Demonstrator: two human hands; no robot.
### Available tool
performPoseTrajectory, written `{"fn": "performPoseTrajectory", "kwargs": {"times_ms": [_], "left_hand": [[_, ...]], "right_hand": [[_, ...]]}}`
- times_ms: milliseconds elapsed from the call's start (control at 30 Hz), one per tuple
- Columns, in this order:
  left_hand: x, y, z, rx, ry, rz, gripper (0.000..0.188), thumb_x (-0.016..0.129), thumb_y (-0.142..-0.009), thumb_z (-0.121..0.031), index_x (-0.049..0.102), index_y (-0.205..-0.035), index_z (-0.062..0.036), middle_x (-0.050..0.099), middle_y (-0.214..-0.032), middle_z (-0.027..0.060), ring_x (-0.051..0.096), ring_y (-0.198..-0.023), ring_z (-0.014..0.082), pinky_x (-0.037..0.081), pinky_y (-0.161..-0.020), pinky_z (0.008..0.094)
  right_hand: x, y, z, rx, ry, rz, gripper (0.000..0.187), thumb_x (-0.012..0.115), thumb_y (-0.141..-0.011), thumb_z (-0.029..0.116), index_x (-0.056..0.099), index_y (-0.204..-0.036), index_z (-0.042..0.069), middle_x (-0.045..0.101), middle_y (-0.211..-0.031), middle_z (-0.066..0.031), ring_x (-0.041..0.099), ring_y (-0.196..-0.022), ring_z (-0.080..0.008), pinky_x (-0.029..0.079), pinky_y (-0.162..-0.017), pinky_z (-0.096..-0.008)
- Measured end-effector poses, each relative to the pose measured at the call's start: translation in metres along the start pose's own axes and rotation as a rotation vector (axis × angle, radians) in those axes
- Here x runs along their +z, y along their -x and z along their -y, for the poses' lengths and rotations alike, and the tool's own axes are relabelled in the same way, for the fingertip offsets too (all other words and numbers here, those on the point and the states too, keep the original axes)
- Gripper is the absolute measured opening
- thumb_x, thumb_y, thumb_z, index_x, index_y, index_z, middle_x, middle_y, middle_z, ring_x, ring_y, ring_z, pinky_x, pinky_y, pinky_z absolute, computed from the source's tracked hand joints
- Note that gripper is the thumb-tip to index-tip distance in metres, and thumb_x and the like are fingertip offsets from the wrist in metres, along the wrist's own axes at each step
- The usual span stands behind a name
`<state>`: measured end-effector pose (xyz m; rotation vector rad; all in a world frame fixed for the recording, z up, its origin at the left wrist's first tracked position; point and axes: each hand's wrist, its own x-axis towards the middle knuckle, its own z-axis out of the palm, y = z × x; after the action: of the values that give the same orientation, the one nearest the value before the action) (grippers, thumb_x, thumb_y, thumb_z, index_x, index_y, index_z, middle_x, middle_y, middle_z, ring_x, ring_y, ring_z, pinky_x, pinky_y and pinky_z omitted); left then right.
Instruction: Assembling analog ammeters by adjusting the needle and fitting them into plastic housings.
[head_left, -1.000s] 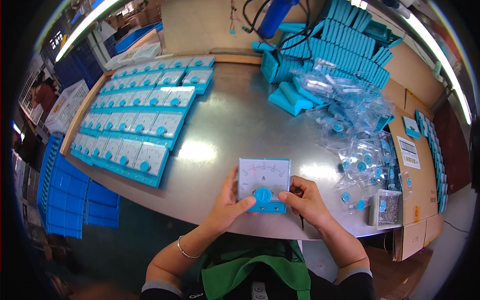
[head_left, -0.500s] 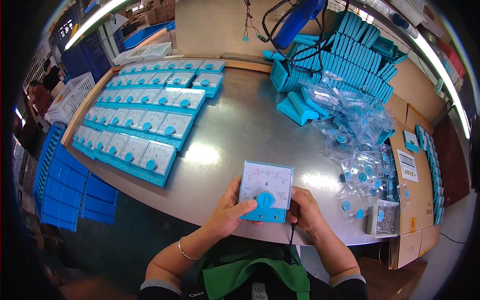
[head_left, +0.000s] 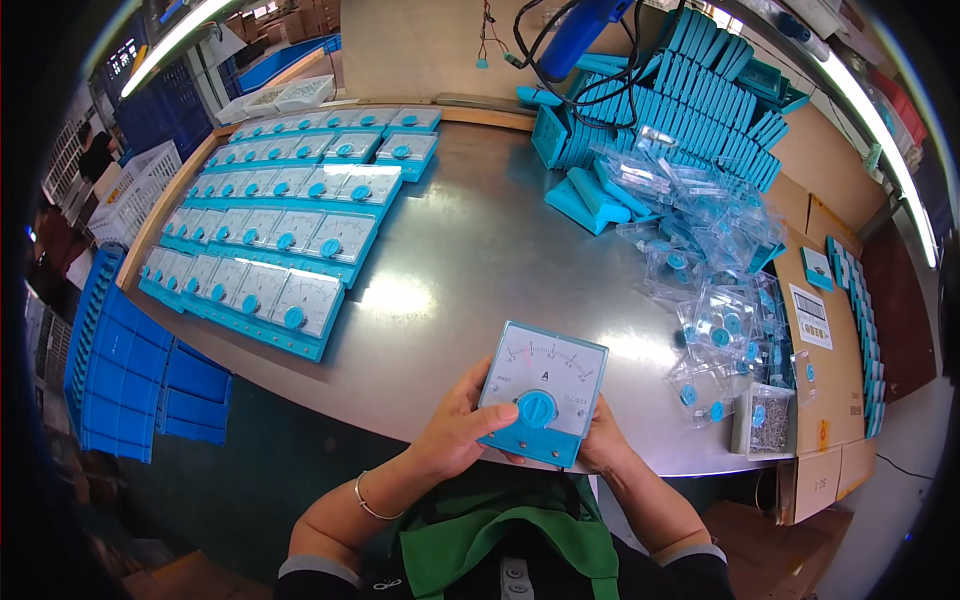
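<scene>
A square ammeter (head_left: pixel 556 375) with a teal case, a white dial and a round teal knob is held up over the table's near edge, its face toward me and slightly tilted. My left hand (head_left: pixel 462 425) grips its lower left side, thumb lying on the front beside the knob and fingers behind. At the meter's right edge is my right hand (head_left: pixel 603 440); the meter covers its fingers, so what they hold does not show.
Rows of similar meters (head_left: pixel 285 240) fill the table's left side. At right lie a heap of clear covers (head_left: pixel 715 310) with teal knobs, stacked teal cases (head_left: pixel 680 110) and a box of small screws (head_left: pixel 770 430). A blue power tool (head_left: pixel 580 40) hangs above among black cables.
The meter has tilted clockwise and shifted slightly right. My right hand, which had a dark, thin-shafted tool at its fingers, has slipped further behind the meter.
</scene>
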<state>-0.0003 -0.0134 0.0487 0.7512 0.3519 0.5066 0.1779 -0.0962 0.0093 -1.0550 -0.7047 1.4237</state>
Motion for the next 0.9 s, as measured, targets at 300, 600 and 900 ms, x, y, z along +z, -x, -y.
{"fn": "performPoseTrajectory", "kwargs": {"times_ms": [300, 600, 900], "left_hand": [[0.007, -0.003, 0.003, -0.038, -0.033, -0.001, 0.063, 0.063, -0.085, -0.019, 0.030, -0.136, -0.0033, 0.053, -0.116, 0.0119, 0.061, -0.092, 0.0193, 0.057, -0.060, 0.0322], [0.013, -0.006, 0.005, -0.083, -0.083, -0.029, 0.065, 0.063, -0.085, -0.021, 0.029, -0.137, -0.0036, 0.054, -0.114, 0.0126, 0.063, -0.087, 0.0196, 0.057, -0.058, 0.0321], [0.010, -0.005, 0.009, -0.056, -0.062, -0.040, 0.067, 0.063, -0.085, -0.021, 0.026, -0.138, -0.0040, 0.054, -0.115, 0.0134, 0.064, -0.085, 0.0214, 0.057, -0.057, 0.0329]], "right_hand": [[-0.008, 0.009, -0.009, -0.087, -0.093, 0.008, 0.016, 0.059, -0.085, -0.002, 0.067, -0.097, 0.002, 0.068, -0.092, -0.0046, 0.063, -0.080, -0.0108, 0.051, -0.070, -0.0249], [-0.007, 0.015, -0.008, -0.108, -0.109, -0.023, 0.015, 0.059, -0.085, -0.001, 0.067, -0.097, 0.002, 0.068, -0.094, -0.0044, 0.063, -0.084, -0.0110, 0.052, -0.073, -0.0262], [-0.008, 0.015, -0.016, -0.163, -0.008, -0.026, 0.012, 0.060, -0.087, 0.002, 0.068, -0.095, 0.001, 0.069, -0.091, -0.0043, 0.063, -0.081, -0.0100, 0.051, -0.071, -0.0249]]}}
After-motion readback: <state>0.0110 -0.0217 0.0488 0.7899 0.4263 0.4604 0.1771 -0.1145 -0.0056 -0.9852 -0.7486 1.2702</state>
